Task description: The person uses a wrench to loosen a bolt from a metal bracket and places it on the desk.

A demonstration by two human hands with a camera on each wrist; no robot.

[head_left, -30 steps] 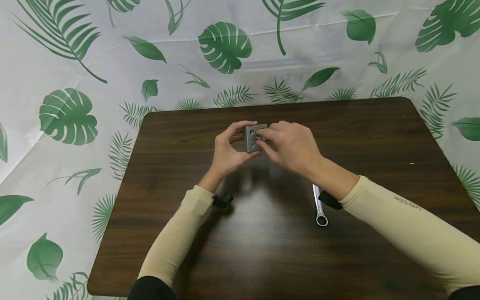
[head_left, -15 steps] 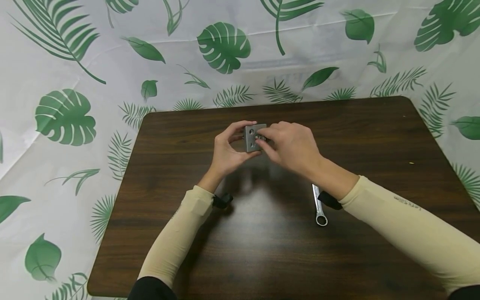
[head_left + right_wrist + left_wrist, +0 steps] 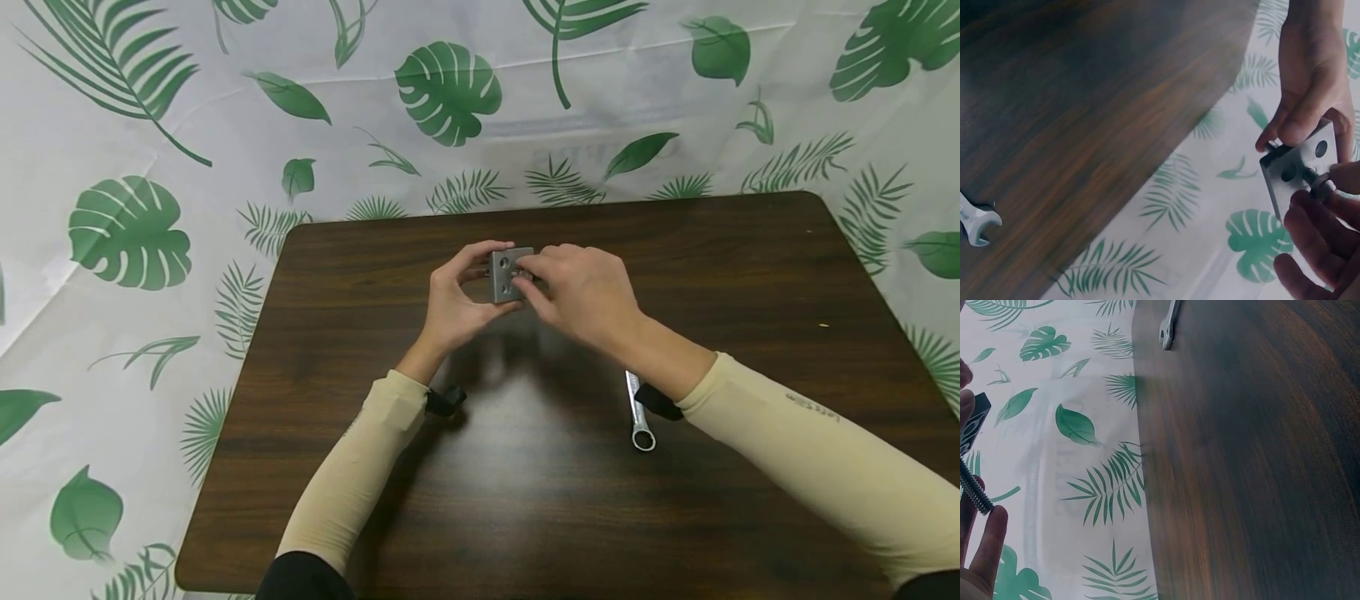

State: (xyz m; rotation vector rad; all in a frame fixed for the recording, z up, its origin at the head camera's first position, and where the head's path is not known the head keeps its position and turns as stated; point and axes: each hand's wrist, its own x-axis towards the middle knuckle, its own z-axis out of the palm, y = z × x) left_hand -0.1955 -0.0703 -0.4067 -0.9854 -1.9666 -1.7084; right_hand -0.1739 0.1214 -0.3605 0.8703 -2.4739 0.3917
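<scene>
Block, grey metal, one point(image 3: 500, 277): being held clear of the bench point(image 3: 480, 508), above its far half, between the two hands. Two round holes are showing in the broad face that is turning toward the right hand.

Left hand, one point(image 3: 459, 298): its grip is clamping on the block, with fingers running along the upper edge and behind, and the thumb lying along the lower edge.

Right hand, one point(image 3: 588, 287): its grip is coming together on the bolt, thumb and forefinger pinching the head.

Bolt, metal, one point(image 3: 1317, 181): standing out from the holed face, a short neck showing between head and block.

Threaded shank, one point(image 3: 975, 490): projecting from the block in the left wrist view, a fingertip meeting its end. Whether it is belonging to the same bolt, one cannot tell.

Wrench, bright metal, one point(image 3: 639, 421): lying on the bench below the right wrist, ring end pointing toward the person; the open end is showing in the right wrist view.

Sleeves, cream, two: left point(image 3: 352, 471), right point(image 3: 817, 462), the latter bearing faint dark lettering. Each is ending in a black device at the wrist, left point(image 3: 446, 402) and right point(image 3: 658, 401).

Cloth, white, printed with green leaves point(image 3: 345, 150): hanging behind and beside the bench.
</scene>
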